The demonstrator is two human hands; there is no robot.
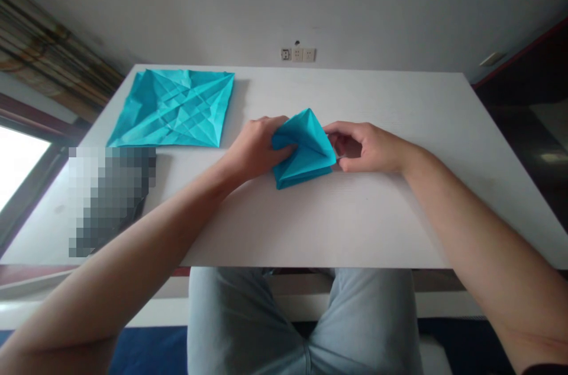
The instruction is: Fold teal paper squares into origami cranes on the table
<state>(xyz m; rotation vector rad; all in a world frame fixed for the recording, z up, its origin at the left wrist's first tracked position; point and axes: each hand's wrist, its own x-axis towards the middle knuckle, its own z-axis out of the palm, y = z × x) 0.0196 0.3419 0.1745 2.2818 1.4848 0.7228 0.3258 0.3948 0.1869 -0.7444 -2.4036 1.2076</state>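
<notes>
A folded piece of turquoise paper point(306, 150), creased into a pointed, layered shape, is held over the middle of the white table. My left hand point(261, 147) grips its left side, the thumb on top and the other fingers behind it. At the right edge of the paper is my right hand point(359, 147), its fingers curved and the thumb apart from the index finger. The index fingertip reaches the paper's edge and is partly hidden there. Between that thumb and index finger no paper is visible.
A turquoise sheet point(177, 109) with a grid of creases lies at the table's back left. Nearer on the left is a dark, pixelated object point(115, 200) beside my left forearm. The white table point(377, 221) ends at a wall with sockets point(298, 55).
</notes>
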